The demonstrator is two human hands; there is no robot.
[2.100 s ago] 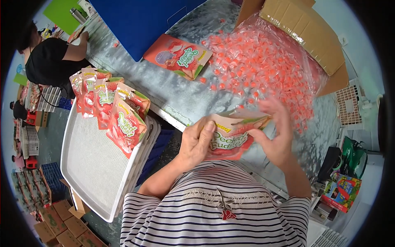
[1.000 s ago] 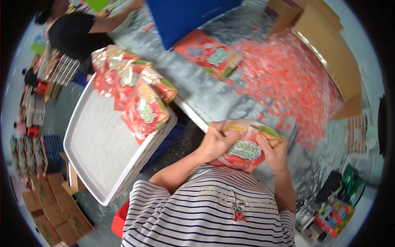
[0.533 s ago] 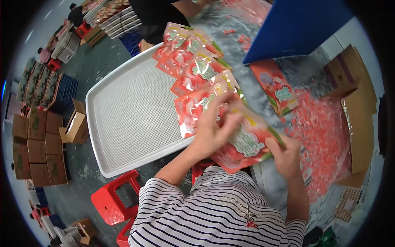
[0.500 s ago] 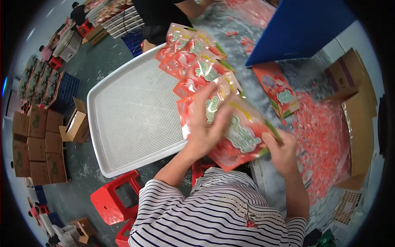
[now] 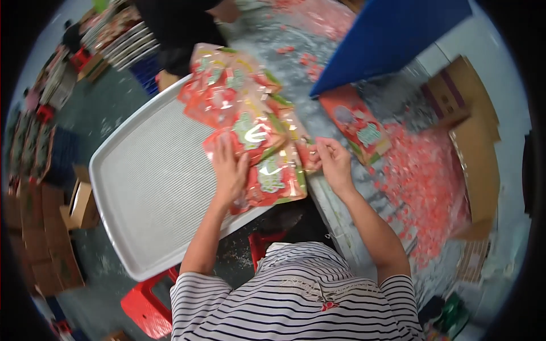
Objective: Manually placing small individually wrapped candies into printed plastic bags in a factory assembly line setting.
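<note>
A red snack pouch [image 5: 273, 179] lies at the near end of a row of overlapping red pouches [image 5: 230, 94] on the right side of a large white tray [image 5: 142, 187]. My left hand [image 5: 229, 170] lies flat on the pouch's left side, fingers spread. My right hand [image 5: 333, 162] pinches the pouch's right edge at the tray's rim. A stack of empty red pouches [image 5: 355, 122] lies on the grey table [image 5: 341, 199] to the right.
A heap of small pink wrapped candies [image 5: 424, 187] spreads over the table beside a cardboard box [image 5: 472, 136]. A blue bin [image 5: 387, 34] stands behind. Another person in black [image 5: 176, 28] is at the tray's far end. A red stool [image 5: 145, 307] and cartons [image 5: 45, 238] stand on the floor.
The view swung from the table to the tray. The pouch I held in both hands has come down onto the row's near end; my left hand now presses on it.
</note>
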